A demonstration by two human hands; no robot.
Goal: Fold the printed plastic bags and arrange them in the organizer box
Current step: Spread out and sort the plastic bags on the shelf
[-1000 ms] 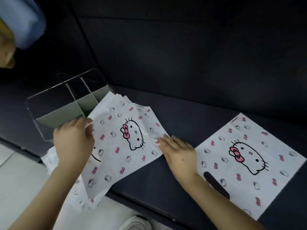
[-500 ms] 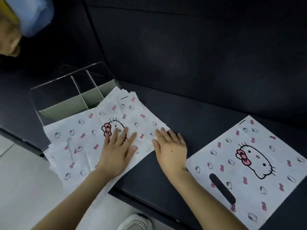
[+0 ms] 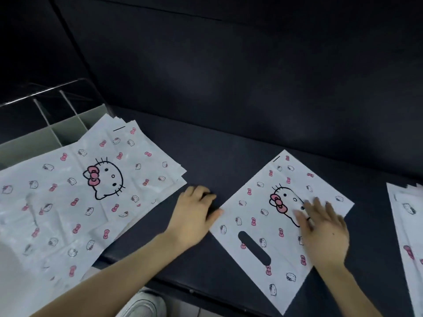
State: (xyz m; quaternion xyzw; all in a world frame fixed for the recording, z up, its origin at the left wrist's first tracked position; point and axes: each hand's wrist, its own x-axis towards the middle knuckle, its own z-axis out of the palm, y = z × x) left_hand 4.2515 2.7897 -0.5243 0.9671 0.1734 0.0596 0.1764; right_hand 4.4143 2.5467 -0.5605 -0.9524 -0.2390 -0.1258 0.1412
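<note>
A single printed bag [image 3: 263,197] lay flat on the dark seat [image 3: 229,145] at about five o'clock in the view, turned so its corners pointed like a diamond. Its handle slot [image 3: 254,248] sat toward the seven o'clock side of the bag.

The right hand [image 3: 320,234] rested on the bag's four o'clock half, palm down, with the fingers [image 3: 317,203] straight and spread over the cat face print, gripping nothing.

The left hand [image 3: 194,216] sat on the seat at nine o'clock of that bag, fingers bent and thumb reaching the bag's near corner. Motion blur made it impossible to tell whether it pinched the corner or only touched it.

A loose stack of bags [image 3: 91,179] of the same print was spread at nine o'clock in the view, overhanging the seat's front edge. The clear organizer box [image 3: 27,143], with its upright dividers, stood at ten o'clock, its near side partly covered by that stack. No bags showed in the compartments that could be seen.

Another pile of bags [image 3: 407,225] showed at the three o'clock edge, well apart from the single bag. A white shoe [image 3: 142,304] appeared at six o'clock.
</note>
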